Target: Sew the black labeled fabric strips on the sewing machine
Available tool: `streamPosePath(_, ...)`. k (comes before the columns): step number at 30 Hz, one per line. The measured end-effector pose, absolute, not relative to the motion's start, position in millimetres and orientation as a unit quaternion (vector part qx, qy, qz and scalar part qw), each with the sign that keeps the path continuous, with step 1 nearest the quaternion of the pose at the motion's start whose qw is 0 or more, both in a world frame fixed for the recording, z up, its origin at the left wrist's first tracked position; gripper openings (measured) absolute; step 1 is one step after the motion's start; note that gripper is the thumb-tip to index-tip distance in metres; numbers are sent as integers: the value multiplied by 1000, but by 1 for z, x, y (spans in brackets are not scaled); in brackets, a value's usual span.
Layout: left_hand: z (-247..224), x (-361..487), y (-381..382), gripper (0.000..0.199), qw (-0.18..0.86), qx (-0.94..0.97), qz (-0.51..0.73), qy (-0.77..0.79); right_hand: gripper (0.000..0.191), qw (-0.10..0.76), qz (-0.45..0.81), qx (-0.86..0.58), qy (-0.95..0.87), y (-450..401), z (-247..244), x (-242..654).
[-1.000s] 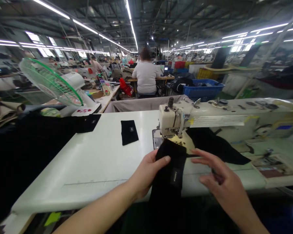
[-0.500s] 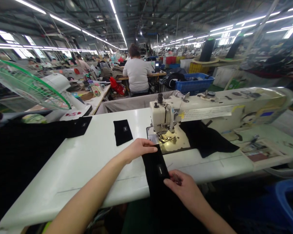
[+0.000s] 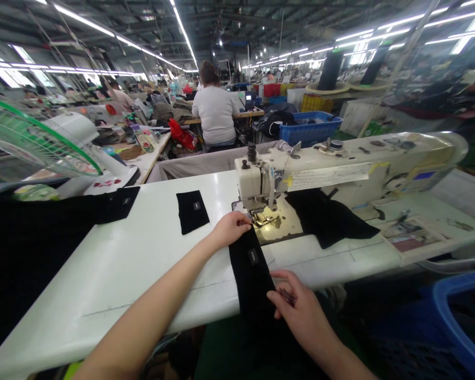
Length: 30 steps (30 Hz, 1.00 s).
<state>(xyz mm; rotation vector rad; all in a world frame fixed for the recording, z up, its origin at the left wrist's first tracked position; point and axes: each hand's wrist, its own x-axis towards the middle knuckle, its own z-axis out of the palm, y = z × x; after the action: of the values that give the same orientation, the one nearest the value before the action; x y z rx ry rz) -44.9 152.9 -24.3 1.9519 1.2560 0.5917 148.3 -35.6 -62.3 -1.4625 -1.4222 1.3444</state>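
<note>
A strip of black fabric (image 3: 247, 285) with a small dark label (image 3: 253, 257) hangs over the table's front edge. My left hand (image 3: 233, 228) is closed on its upper end, just in front of the presser foot (image 3: 266, 219) of the white sewing machine (image 3: 257, 184). Lower down, my right hand (image 3: 296, 301) pinches the strip's right edge between thumb and fingers. Something small and dark shows inside that hand, too hidden to name. A separate labelled black piece (image 3: 190, 219) lies flat on the table, left of the machine.
More black cloth (image 3: 326, 219) lies under the machine arm, and a large black pile (image 3: 31, 232) covers the left side. A fan (image 3: 75, 137) stands at the back left. At lower right is a blue basket (image 3: 443, 301). A person (image 3: 216, 113) sits ahead, facing away.
The fabric's upper end and my left hand have moved up to the presser foot. My right hand still holds the strip's edge. The whole view has shifted slightly.
</note>
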Motion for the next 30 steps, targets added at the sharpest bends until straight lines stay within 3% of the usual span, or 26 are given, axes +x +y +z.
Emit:
streamPosePath(5,-30,-34,141,19,180,822,270,469,36,343,489,-545,-589,-38,-66,152)
streamPosePath(8,-33,-36,135,15,83,865,245,431,25,372,417,-484,-674,-38,-65,158)
streamPosePath(11,-36,-39,132,10,86,887,221,396,35,426,273,-392,-768,-35,-65,163)
streamPosePath(16,-39,-45,139,7,65,900,231,365,55,402,163,-396,-809,-28,-66,167)
streamPosePath(22,-43,-47,147,7,90,898,276,332,35,435,149,-376,-804,-24,-69,164)
streamPosePath(30,-46,-47,147,10,85,894,286,335,35,428,147,-390,-802,-24,-69,163)
